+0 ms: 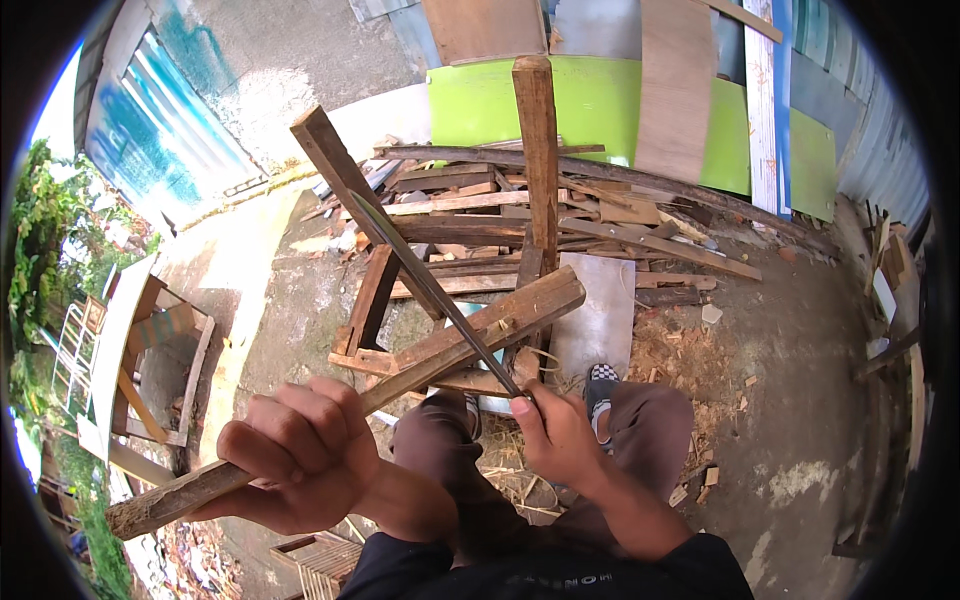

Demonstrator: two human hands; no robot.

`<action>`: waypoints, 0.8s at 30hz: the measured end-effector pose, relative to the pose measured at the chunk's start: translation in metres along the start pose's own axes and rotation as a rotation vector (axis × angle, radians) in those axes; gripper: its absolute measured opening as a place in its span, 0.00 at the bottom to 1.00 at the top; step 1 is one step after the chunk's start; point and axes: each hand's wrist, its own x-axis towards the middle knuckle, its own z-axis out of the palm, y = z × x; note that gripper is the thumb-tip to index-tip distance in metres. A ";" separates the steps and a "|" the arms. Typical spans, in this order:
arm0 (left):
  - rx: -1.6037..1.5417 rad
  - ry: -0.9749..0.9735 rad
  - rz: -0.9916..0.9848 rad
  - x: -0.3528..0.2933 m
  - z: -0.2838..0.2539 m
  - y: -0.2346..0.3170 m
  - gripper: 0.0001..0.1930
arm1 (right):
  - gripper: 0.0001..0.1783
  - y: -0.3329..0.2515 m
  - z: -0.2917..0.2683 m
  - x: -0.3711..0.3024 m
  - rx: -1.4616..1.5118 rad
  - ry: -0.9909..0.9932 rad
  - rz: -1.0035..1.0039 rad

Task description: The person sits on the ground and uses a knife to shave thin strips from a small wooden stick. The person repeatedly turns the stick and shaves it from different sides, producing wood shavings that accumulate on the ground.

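My left hand [300,455] is wrapped around a long, rough length of wood [535,302], which slants from the lower left up toward the middle. The wood's far end is thicker, with a chipped patch along its face. In my right hand [562,440] is the handle of a long-bladed knife [470,335], mostly covered by my fingers. Its dark, narrow blade points up and left, crossing the wood near its middle; I cannot tell whether they touch. Beyond them stands a wooden frame [375,290] with two tall posts, one upright [538,150] and one leaning [345,160].
Scrap timber [470,205] is heaped behind the frame, against green and brown panels [590,100]. A flat grey sheet [595,310] lies by my right foot. Wood chips [690,370] litter the ground to the right. At the left is a wooden structure with a pale top [120,340].
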 end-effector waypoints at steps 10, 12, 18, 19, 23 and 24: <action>0.023 0.000 0.009 0.000 0.005 -0.004 0.33 | 0.30 0.067 0.021 0.016 -0.179 0.139 0.246; 0.029 0.021 0.017 0.000 0.004 -0.003 0.33 | 0.29 0.069 0.021 0.008 -0.167 0.148 0.235; 0.003 0.058 0.014 0.004 0.000 -0.003 0.34 | 0.25 0.043 0.010 -0.001 -0.033 0.042 0.163; 0.008 0.070 0.009 0.002 -0.001 -0.003 0.34 | 0.24 0.034 0.011 0.000 0.019 0.022 0.140; 0.025 0.072 0.009 0.004 -0.003 0.002 0.33 | 0.19 0.005 0.011 -0.003 0.088 0.005 -0.090; 0.021 0.078 0.004 0.002 -0.004 0.002 0.33 | 0.19 0.011 0.012 -0.003 0.048 0.045 -0.126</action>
